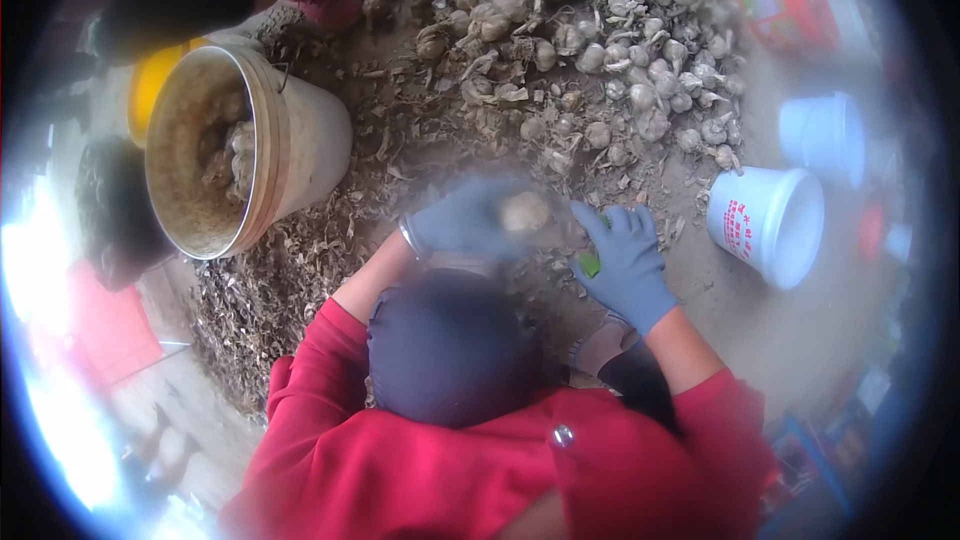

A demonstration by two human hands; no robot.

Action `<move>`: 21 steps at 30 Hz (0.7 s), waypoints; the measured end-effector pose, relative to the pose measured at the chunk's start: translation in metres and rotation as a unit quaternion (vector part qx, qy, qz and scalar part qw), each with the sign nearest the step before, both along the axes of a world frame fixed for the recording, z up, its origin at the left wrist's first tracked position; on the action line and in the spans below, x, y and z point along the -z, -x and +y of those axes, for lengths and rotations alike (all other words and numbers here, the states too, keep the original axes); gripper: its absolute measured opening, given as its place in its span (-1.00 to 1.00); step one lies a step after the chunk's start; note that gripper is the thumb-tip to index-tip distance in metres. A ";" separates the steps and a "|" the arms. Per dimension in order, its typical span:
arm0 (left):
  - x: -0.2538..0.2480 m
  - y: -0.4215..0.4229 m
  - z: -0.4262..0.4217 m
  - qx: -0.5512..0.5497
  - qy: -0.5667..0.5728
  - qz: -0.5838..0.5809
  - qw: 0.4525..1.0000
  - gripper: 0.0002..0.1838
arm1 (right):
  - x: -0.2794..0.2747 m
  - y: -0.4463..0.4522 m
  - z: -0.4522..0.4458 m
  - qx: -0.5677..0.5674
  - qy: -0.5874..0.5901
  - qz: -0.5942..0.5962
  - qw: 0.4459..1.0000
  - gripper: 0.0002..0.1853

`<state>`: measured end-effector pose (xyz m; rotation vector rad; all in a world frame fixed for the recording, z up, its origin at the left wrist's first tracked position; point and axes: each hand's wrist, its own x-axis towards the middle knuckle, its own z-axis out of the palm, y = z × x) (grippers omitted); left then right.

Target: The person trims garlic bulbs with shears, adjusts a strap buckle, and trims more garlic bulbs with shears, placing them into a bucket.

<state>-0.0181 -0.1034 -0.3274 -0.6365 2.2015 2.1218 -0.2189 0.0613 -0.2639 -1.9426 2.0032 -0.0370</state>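
Observation:
My left hand [462,222], in a grey-blue glove and smeared by motion, is closed around a pale garlic bulb [525,213]. Just to its right, my right hand [628,262] wears the same kind of glove. Its fingers are wrapped round a small tool with a green handle [589,265]. The tool's working end is blurred, so I cannot tell its kind. Beyond both hands lies a large heap of garlic bulbs [640,60], some with dry stalks. A dark-covered knee [450,345] sits below my left hand.
A tilted whitish bucket [320,135] with several bulbs inside stands at left, a yellow bucket [150,90] behind it. White bucket [745,215], pale blue bucket [815,135] and red bucket [790,5] are at right. Dry husks [265,310] litter the floor. Another person's reddish glove [325,0] shows upper left.

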 end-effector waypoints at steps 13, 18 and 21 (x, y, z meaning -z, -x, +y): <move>-0.052 0.007 -0.015 0.083 -0.196 0.040 0.976 -0.17 | 0.005 0.016 0.009 0.020 -0.110 -0.122 0.986 -0.39; -0.008 0.001 -0.003 -0.108 -0.299 0.121 0.940 -0.03 | 0.028 0.004 0.018 0.353 -0.178 -0.401 0.826 -0.43; 0.000 -0.004 0.000 -0.233 -0.436 0.151 0.856 -0.06 | 0.029 -0.015 0.029 0.372 -0.167 -0.503 0.761 -0.37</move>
